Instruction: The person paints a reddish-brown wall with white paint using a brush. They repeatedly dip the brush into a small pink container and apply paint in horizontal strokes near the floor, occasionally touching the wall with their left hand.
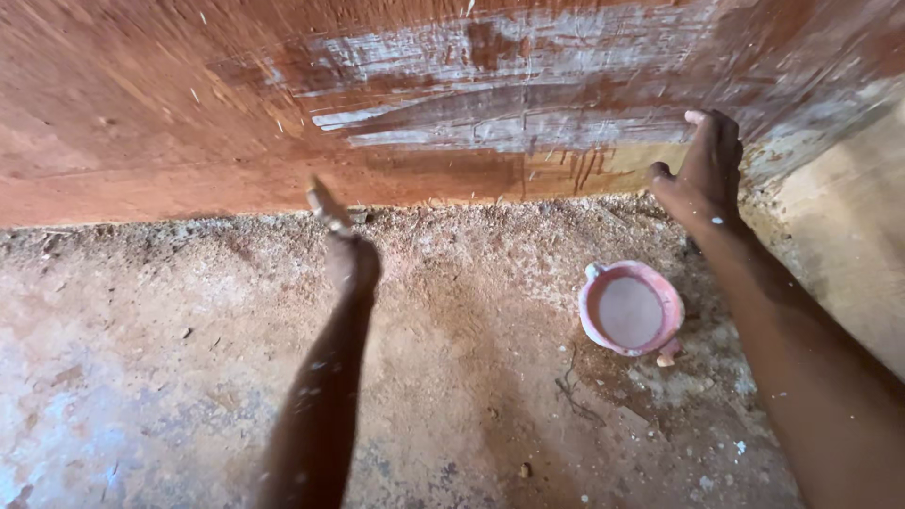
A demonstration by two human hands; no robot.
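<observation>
Head view shows our left hand (pixel 351 256) clenched around a thin, stiff, light scraper (pixel 325 203), best gripped low, while our open right hand (pixel 705 174) presses the wooden panel (pixel 189 104).

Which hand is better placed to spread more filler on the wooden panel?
Probably the left hand: it grips the putty knife near the wooden panel; the right hand is empty, braced against it.

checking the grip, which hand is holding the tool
The left hand: closed around a small scraper-like tool. The right hand rests open against the wooden panel.
</observation>
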